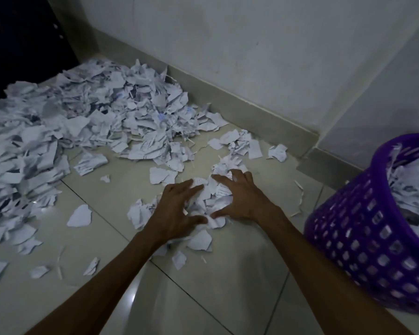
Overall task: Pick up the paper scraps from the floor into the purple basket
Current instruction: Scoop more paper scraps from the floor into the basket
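Observation:
A small heap of torn white paper scraps [209, 199] lies on the tiled floor at the centre. My left hand [177, 210] rests on its left side and my right hand [237, 197] on its right side, fingers spread and pressing the scraps from both sides. The purple basket [363, 238], perforated and tilted, stands at the right with paper scraps [411, 187] filling it. A large pile of scraps [70, 126] covers the floor at the left and back.
Loose scraps [249, 145] lie near the skirting at the back, and single pieces [79, 215] dot the tiles at the left front. White walls meet in a corner [317, 141] behind the basket. A dark doorway [22, 44] is at the far left.

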